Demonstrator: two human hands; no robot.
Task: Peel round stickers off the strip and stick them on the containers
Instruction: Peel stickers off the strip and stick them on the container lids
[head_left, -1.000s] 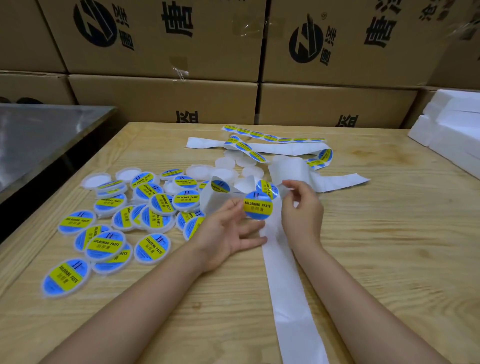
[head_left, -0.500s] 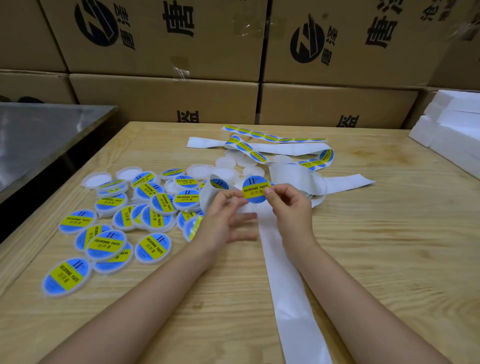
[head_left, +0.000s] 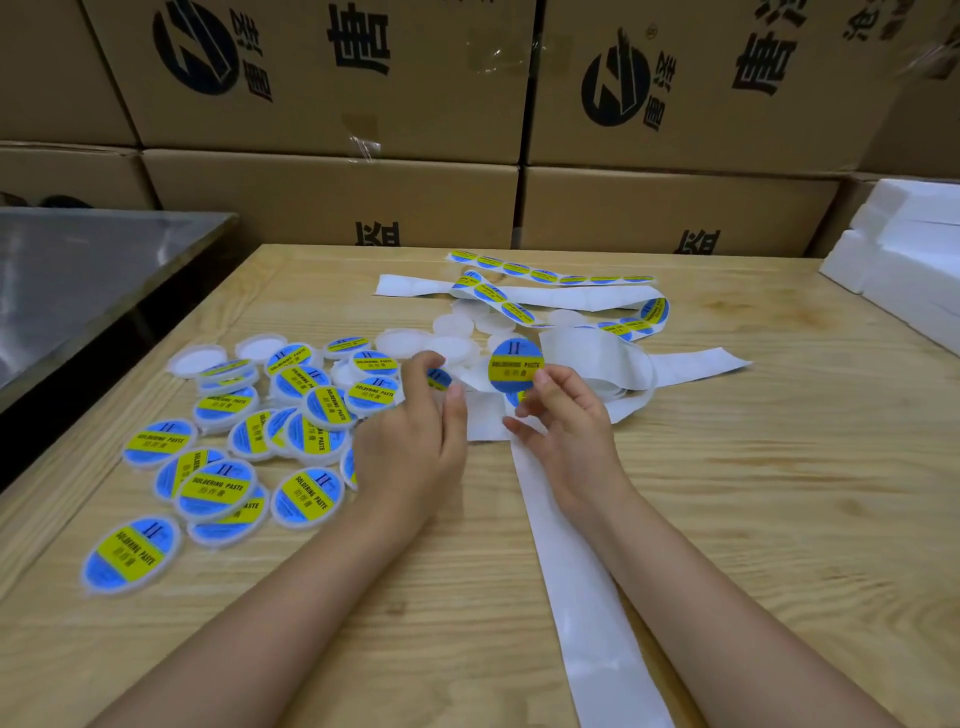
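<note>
Now pinching a round blue-and-yellow sticker (head_left: 515, 366) by its lower edge with the right hand (head_left: 566, 431), between thumb and forefinger, printed face toward the camera. Held higher than half a second ago, free above the white strip (head_left: 587, 597). Moved the left hand (head_left: 415, 441) away from the sticker and off to the left, fingers loosely curved and apart, gripping nothing, fingertips just beside the plain white containers (head_left: 452, 348) mid-bench (head_left: 753, 519). Left the strip lying flat from the near edge up between the hands and curling behind the right hand, with unpeeled stickers (head_left: 550, 274) in a row at the far end. Same pile of labelled containers (head_left: 218, 483) to the left, unmoved. Cardboard boxes (head_left: 332, 197) stacked behind.
</note>
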